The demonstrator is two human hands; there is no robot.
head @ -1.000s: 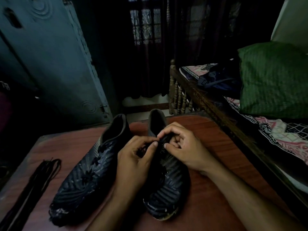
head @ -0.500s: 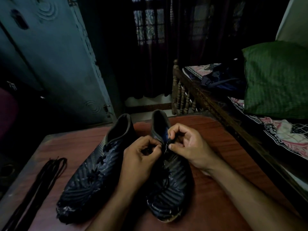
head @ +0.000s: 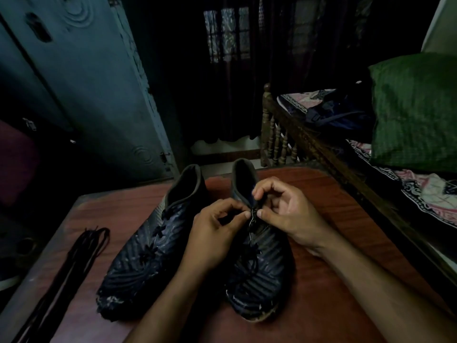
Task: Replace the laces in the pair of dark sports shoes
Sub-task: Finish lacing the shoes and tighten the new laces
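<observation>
Together, the left hand [head: 215, 233] and right hand [head: 286, 214] pinch the lace [head: 252, 219] at the throat of the right shoe [head: 259, 268], beside the left shoe [head: 148, 248] on the reddish table [head: 346, 280]; spare laces [head: 71, 268] lie far left.

Both forearms reach forward, left hand [head: 214, 237] and right hand [head: 288, 214] close together, fingers [head: 260, 191] curled and pinched.
</observation>
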